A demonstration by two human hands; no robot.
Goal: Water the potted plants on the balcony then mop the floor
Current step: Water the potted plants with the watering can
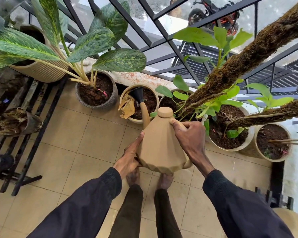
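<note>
Soft daylight, wide-angle edge distortion

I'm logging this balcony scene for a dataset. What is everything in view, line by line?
watering can: 1, tan with black rose, held over the floor, spout above a cream pot
cream pot: 1, holds soil and a dry brown leaf, by the ledge
grey pot: 1, speckled, variegated leafy plant, left of the cream pot
ribbed pot: 1, beige, far left
moss poles: 2, brown, rising from the right pots
railing: 1, black, along the edge
motorcycle: 1, black and orange, below outside
floor: beige tiles
left hand: supports the can's base
right hand: grips the handle
</note>
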